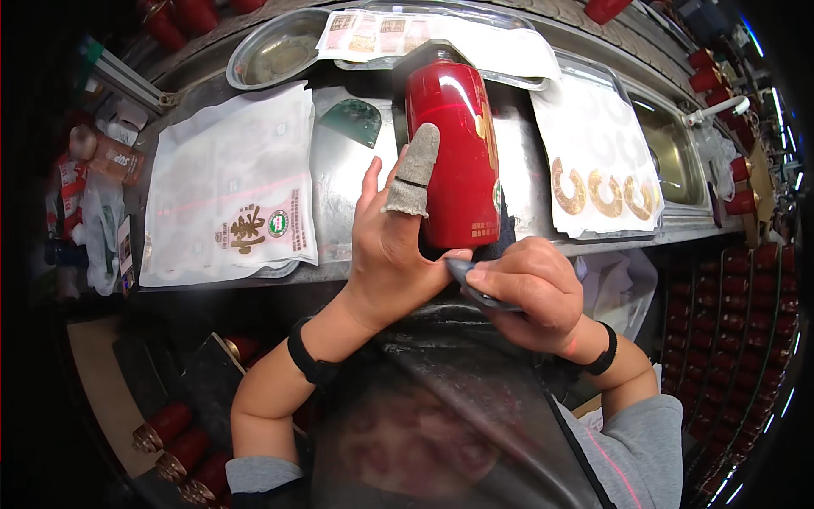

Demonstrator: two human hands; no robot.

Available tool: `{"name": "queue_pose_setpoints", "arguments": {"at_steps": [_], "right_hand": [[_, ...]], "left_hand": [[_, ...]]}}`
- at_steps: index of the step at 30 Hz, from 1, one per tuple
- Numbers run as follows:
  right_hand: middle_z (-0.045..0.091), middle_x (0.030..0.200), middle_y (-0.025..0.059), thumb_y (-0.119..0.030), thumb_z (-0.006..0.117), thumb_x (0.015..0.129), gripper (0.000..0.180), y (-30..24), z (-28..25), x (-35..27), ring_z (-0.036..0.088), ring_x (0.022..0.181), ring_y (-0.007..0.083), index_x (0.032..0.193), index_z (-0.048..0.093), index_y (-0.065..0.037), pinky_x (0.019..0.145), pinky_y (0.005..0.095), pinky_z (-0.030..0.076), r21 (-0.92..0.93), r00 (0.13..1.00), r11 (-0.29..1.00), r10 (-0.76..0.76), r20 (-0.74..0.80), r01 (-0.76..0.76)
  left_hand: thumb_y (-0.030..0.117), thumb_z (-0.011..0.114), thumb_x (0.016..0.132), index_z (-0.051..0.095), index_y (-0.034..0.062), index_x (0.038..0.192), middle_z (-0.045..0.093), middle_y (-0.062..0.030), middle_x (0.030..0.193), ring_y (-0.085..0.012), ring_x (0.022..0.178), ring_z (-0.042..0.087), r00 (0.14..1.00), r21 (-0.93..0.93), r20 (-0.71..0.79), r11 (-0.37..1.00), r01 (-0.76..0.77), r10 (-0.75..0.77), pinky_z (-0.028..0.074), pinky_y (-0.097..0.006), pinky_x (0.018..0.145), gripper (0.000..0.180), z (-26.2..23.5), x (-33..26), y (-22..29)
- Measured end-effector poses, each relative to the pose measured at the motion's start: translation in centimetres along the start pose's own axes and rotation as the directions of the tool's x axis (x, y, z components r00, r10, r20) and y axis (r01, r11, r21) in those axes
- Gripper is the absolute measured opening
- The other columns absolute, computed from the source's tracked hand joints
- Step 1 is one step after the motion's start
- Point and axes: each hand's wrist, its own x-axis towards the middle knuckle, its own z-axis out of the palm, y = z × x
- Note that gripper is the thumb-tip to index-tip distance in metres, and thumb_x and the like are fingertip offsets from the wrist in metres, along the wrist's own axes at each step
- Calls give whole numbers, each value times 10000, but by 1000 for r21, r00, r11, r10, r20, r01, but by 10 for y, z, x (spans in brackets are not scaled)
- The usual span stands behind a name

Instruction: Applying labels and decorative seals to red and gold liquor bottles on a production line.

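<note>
A glossy red bottle [451, 157] with a gold emblem and small gold print lies on a dark support, its base toward me. My left hand [386, 246] is at its left side with fingers spread. A grey cloth sleeve with a dark band covers one finger, which reaches along the bottle's edge; the thumb stretches below the base. My right hand [532, 288] is closed around a thin blue-grey scraper-like piece [475, 280], whose tip meets my left thumb. Farther left, a dark green translucent scraper [352, 123] lies on the metal table [335, 182].
Transfer sheets [233, 182] with printed decals lie at left. Another sheet [593, 157] with gold curved decals covers a tray at right. A metal bowl [275, 51] stands far left, and a sink [670, 153] far right. Red bottles [178, 441] stand below at lower left.
</note>
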Motion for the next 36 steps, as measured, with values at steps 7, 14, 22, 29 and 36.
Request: {"name": "queue_pose_setpoints", "arguments": {"at_steps": [7,14,22,29,36], "right_hand": [[666,866,58,8,758,648,333,3,5,-1,608,703,223,975,720,-44,614,344,447,-140,996,987,-84,-32,78],[670,854,70,3,773,694,290,5,0,-4,627,716,226,977,728,-43,643,344,476,48,991,991,125,-44,-123],[645,745,81,-94,749,825,171,113,-13,90,579,668,108,883,632,15,608,278,479,78,887,949,313,-340,-305],[564,677,65,-14,754,771,125,52,-7,24,549,578,229,851,674,-66,555,345,473,-218,978,958,-201,-52,186],[660,765,83,-131,762,834,202,80,-4,77,630,691,106,912,641,10,627,274,499,453,803,729,594,-47,-513]], "left_hand": [[198,866,620,341,-6,1503,586,-215,1336,-401,1273,543,999,37,-27,999,-24,25,259,-616,1132,1047,3,0,-1],[144,845,624,346,-28,1487,597,-219,1307,-382,1190,594,1000,46,1,999,-8,8,262,-626,1134,1012,1,3,2],[150,844,645,336,-61,1475,651,-169,1188,-342,1024,650,998,76,62,997,-10,5,310,-605,1125,995,-5,2,3],[149,826,669,312,-76,1487,445,-269,1469,-450,1252,514,990,29,122,997,65,-68,322,-508,1151,992,-9,-12,-4],[161,804,681,342,-82,1463,454,-267,1458,-427,1295,499,981,-24,163,993,112,-106,319,-486,1157,940,-12,-17,-20]]}}
